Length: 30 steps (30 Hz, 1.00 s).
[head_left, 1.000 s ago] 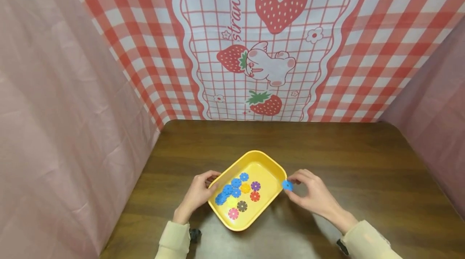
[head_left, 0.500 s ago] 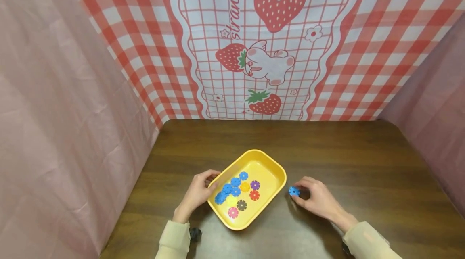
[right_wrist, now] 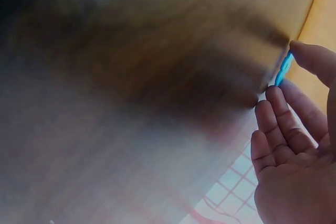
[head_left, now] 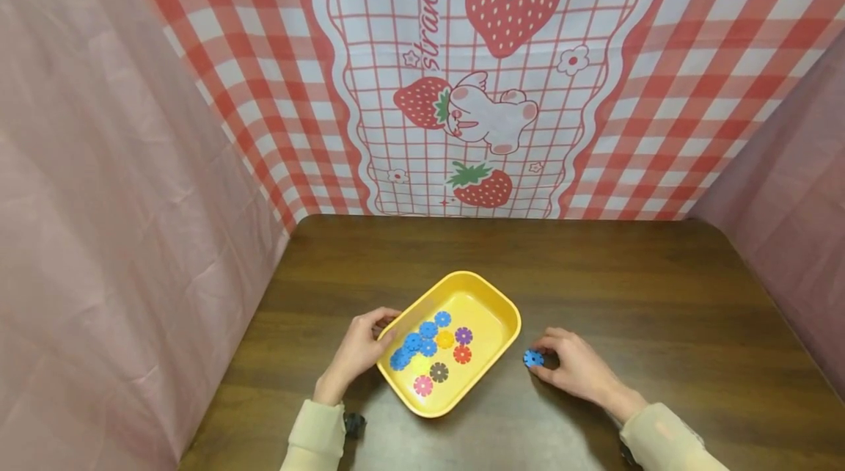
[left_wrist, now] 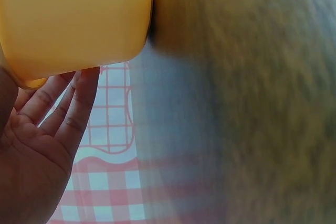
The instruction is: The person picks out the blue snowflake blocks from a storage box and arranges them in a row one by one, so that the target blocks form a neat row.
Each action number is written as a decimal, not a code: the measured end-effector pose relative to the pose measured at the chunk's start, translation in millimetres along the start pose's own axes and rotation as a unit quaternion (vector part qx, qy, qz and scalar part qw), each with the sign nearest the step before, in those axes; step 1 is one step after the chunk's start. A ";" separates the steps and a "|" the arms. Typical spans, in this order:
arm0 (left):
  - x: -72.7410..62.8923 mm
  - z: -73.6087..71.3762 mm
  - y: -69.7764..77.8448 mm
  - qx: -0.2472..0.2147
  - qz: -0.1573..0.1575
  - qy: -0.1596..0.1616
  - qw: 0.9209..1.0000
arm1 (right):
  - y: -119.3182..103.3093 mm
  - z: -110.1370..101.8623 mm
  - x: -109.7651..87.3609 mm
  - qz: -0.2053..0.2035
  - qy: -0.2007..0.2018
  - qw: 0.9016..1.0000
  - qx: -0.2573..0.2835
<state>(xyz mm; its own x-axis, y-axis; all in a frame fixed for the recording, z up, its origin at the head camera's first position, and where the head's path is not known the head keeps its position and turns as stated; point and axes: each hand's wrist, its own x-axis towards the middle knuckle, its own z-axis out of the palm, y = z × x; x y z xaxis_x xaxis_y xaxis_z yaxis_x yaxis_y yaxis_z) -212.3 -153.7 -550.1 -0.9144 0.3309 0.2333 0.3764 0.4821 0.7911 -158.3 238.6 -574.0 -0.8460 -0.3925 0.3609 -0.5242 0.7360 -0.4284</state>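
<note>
A yellow tray [head_left: 488, 295] stands on the table, turned at an angle. My left hand [head_left: 359, 345] grips its left side, thumb over the rim and fingers along the outer wall; the tray wall [left_wrist: 79, 19] fills the top of the left wrist view. Inside lie several notched plastic discs: a blue cluster [head_left: 412, 342], and single yellow, purple [head_left: 464, 336], red [head_left: 463, 354], brown [head_left: 439, 373] and pink [head_left: 423, 385] ones. To the right of the tray, my right hand [head_left: 577, 364] pinches a blue disc [head_left: 533, 359] between thumb and fingertips, seen edge-on low over the tabletop in the right wrist view.
The brown wooden table [head_left: 634, 280] extends behind and to the right of the tray. A red checked strawberry cloth [head_left: 482, 89] hangs along its back edge. Pink curtains [head_left: 132, 199] hang on both sides.
My right hand has moved from the tray's right rim down and slightly right with the blue disc, to the tabletop. The left hand and tray have stayed in place.
</note>
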 end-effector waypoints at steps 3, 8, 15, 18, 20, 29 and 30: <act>0.0 -0.7 -0.2 0.000 0.001 -0.004 1.000 | -1.1 -0.1 -0.6 0.009 -0.014 1.000 -0.007; -0.2 -0.9 -0.9 -0.003 -0.010 -0.011 1.000 | -3.7 -0.3 -1.1 0.039 -0.036 0.998 -0.021; -0.2 -0.7 1.4 0.004 -0.012 -0.010 1.000 | -3.5 -0.6 -0.9 0.040 -0.033 0.999 -0.015; 1.4 -0.5 0.5 0.007 -0.008 -0.008 1.000 | -2.3 -2.7 0.3 0.031 -0.029 0.999 -0.002; 2.2 -0.5 -0.1 0.009 -0.007 -0.007 1.000 | -1.6 -4.9 1.2 0.022 -0.025 0.999 0.011; 1.1 -0.8 -0.4 0.006 0.002 -0.006 1.000 | -7.1 -24.2 11.2 0.023 -0.005 0.999 0.036; 1.0 -0.9 -0.4 0.006 0.004 -0.005 1.000 | -8.1 -27.5 14.7 0.019 0.004 0.999 0.034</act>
<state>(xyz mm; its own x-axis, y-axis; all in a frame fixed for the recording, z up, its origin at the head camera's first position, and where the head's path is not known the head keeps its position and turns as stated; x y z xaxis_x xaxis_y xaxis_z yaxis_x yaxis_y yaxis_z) -213.5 -154.3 -549.7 -0.9098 0.3433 0.2330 0.3849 0.4886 0.7830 -163.8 242.1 -542.5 -0.8646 -0.3606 0.3498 -0.4976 0.7110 -0.4969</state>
